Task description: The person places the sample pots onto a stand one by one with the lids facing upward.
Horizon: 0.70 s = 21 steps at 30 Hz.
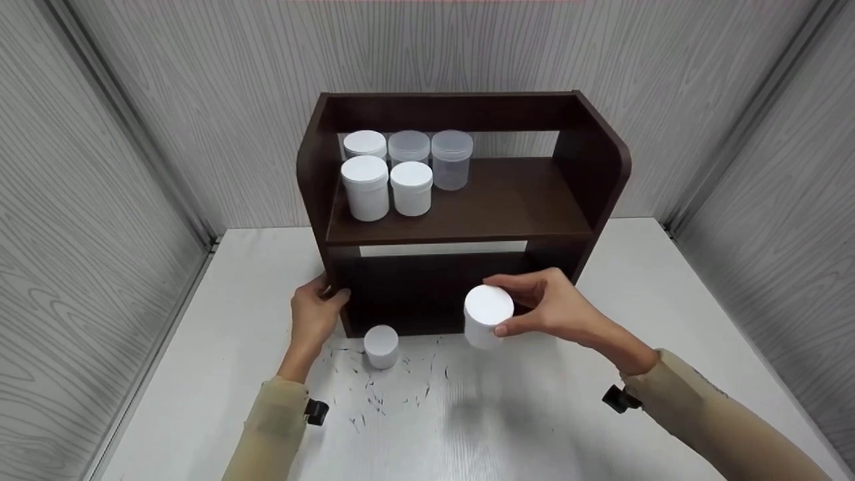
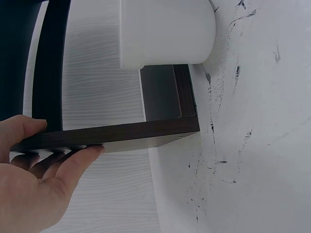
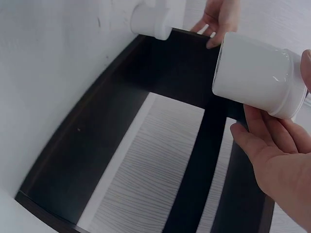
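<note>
A dark brown wooden shelf unit (image 1: 467, 207) stands on the white table (image 1: 534, 414). My right hand (image 1: 548, 304) holds a white lidded jar (image 1: 486, 317) in the air in front of the shelf's lower part; the right wrist view shows that jar (image 3: 257, 73) gripped between the fingers (image 3: 272, 155) and thumb. My left hand (image 1: 314, 314) grips the lower left side panel of the shelf (image 2: 112, 136), thumb on one face and fingers on the other. A smaller white jar (image 1: 381, 346) stands on the table beside the left hand.
Several lidded jars (image 1: 401, 170), white and translucent, stand at the left of the upper shelf board; its right half is bare. Grey wood-grain walls (image 1: 100, 200) close in the table on three sides. Black scuff marks (image 1: 394, 387) cover the tabletop near the small jar.
</note>
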Each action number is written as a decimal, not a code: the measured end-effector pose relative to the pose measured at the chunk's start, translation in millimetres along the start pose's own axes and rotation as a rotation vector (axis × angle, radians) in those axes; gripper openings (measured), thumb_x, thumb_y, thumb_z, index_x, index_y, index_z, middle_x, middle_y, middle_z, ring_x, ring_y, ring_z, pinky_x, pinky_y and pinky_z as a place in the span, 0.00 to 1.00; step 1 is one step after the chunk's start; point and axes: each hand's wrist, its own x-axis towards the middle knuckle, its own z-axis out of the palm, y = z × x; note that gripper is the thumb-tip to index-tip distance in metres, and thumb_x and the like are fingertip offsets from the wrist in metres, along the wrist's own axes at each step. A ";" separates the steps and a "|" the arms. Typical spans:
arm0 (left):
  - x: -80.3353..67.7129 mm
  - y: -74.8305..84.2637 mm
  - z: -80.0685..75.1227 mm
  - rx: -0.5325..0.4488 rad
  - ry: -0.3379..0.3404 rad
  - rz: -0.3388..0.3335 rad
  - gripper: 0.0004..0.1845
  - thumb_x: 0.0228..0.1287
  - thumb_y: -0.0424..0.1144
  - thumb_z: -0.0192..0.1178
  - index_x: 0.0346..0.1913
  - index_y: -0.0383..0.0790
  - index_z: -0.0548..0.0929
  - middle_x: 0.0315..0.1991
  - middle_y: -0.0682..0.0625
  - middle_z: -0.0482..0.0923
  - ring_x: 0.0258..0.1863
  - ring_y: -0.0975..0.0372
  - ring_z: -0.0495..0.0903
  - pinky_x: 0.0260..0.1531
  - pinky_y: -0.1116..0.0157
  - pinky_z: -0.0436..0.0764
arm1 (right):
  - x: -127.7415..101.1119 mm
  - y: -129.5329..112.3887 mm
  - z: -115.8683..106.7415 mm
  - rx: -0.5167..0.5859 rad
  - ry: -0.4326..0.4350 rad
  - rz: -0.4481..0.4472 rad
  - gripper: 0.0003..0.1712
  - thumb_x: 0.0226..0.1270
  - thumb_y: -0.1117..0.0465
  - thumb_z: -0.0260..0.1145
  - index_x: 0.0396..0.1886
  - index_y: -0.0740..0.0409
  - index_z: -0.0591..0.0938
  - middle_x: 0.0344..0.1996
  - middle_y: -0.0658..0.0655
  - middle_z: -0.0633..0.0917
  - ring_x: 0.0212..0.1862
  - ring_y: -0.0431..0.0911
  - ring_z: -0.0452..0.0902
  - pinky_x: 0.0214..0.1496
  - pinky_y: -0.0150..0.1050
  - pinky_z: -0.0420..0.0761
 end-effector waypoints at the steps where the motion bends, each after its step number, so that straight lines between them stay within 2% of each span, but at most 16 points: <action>1: 0.0 -0.3 -0.1 -0.001 -0.003 0.002 0.26 0.70 0.30 0.64 0.69 0.24 0.76 0.64 0.31 0.79 0.62 0.43 0.82 0.57 0.52 0.85 | 1.0 -4.0 -1.6 0.005 0.005 -0.001 0.42 0.51 0.69 0.85 0.68 0.68 0.80 0.61 0.62 0.85 0.64 0.52 0.82 0.65 0.47 0.82; 14: 1.0 -1.7 0.2 -0.028 -0.012 -0.002 0.29 0.71 0.30 0.63 0.71 0.22 0.73 0.66 0.31 0.78 0.63 0.42 0.81 0.59 0.53 0.84 | 23.6 -43.6 -20.5 0.044 0.080 -0.020 0.42 0.50 0.74 0.84 0.68 0.69 0.80 0.58 0.62 0.87 0.59 0.53 0.85 0.60 0.45 0.86; 21: 1.7 -0.9 0.2 -0.022 -0.013 -0.023 0.30 0.71 0.30 0.63 0.72 0.23 0.72 0.67 0.31 0.77 0.64 0.42 0.80 0.60 0.54 0.83 | 39.5 -58.1 -28.9 0.024 0.135 -0.024 0.40 0.49 0.74 0.84 0.66 0.68 0.82 0.57 0.62 0.88 0.56 0.51 0.87 0.58 0.42 0.87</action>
